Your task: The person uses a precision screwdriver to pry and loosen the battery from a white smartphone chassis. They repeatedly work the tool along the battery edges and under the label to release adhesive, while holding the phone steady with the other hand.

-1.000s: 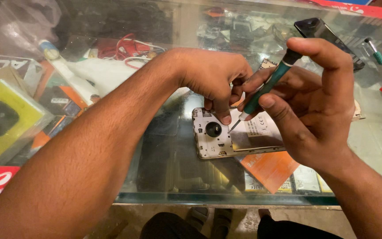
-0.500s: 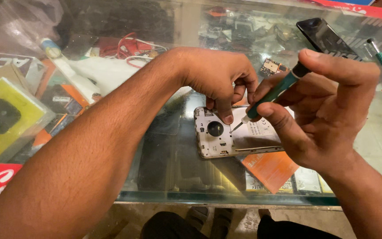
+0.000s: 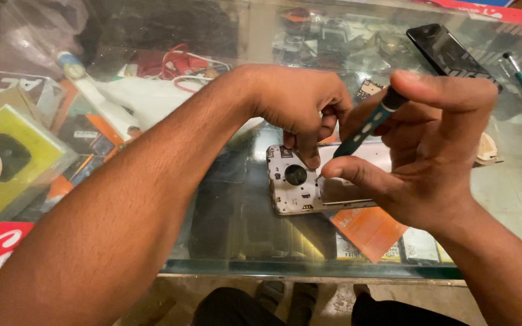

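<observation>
At centre frame, on the glass-topped table [image 3: 225,241], lies an opened silver-white phone body with a round black camera hole [image 3: 294,187]. Left hand [image 3: 297,105] arches over its upper edge, fingers curled down and pressing the frame to steady it. Right hand [image 3: 430,139] pinches a slim teal-handled screwdriver [image 3: 367,124] between thumb and fingertips, index capping the top; the tip meets the phone just right of the camera hole. Step judged: working a small screw in the upper frame. Next move likely needs a plumb, steady tip. Table's front edge runs close below the phone. Open glass to the lower left; upper right holds a black slab phone [image 3: 448,51] and a second small green-handled screwdriver [image 3: 519,75].
</observation>
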{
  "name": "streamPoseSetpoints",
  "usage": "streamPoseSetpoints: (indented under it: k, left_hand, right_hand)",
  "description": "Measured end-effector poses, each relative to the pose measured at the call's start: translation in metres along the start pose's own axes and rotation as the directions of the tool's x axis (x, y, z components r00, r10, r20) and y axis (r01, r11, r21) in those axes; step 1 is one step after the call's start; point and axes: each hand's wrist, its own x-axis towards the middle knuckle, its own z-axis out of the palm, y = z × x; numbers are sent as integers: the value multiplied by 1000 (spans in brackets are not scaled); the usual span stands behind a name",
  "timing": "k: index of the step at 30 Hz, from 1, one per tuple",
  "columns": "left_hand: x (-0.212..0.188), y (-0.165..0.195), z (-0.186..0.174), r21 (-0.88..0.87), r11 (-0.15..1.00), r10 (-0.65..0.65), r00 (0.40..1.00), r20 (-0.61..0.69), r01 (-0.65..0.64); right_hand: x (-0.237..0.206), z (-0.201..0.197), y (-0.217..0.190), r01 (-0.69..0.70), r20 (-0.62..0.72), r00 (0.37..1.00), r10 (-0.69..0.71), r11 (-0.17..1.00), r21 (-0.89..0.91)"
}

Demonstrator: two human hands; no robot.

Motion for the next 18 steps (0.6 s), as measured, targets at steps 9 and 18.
streamPoseSetpoints:
  k: [9,18]
  left_hand:
    - [0,-1,0,3,1000,-1,1000,16,0]
    - [0,1,0,4,1000,16,1000,13,-17]
  right_hand:
    - [3,-1,0,-75,-14,997,75,997,27]
    - [-3,-6,7,-248,-61,965,254,964,93]
